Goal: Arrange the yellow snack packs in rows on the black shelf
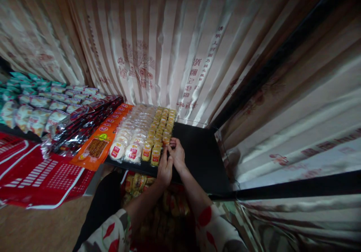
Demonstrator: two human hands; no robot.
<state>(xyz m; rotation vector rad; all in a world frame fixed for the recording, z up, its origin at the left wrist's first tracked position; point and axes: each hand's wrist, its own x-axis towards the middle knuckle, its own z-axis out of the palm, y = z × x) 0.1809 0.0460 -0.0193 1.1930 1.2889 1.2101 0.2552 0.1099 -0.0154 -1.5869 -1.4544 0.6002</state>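
Observation:
On the black shelf (203, 154) stand rows of small yellow wrapped snacks (155, 156) with red labels. My left hand (165, 168) and my right hand (178, 155) meet at the near end of the rightmost yellow row. Their fingers close around a yellow wrapped snack (166, 138), which they partly cover. Just left are rows of round white wrapped snacks (133, 153). Below the shelf edge, more yellow packets (138, 182) lie in a dim container between my forearms.
A flat orange snack bag (97, 146) lies left of the white rows. Beyond it are dark shiny packs (81, 126), white packs (38, 118) and green packs (28, 81). A red basket (42, 176) stands at the lower left. Pleated curtains (169, 49) hang behind the shelf, with a dark post (254, 71) on the right.

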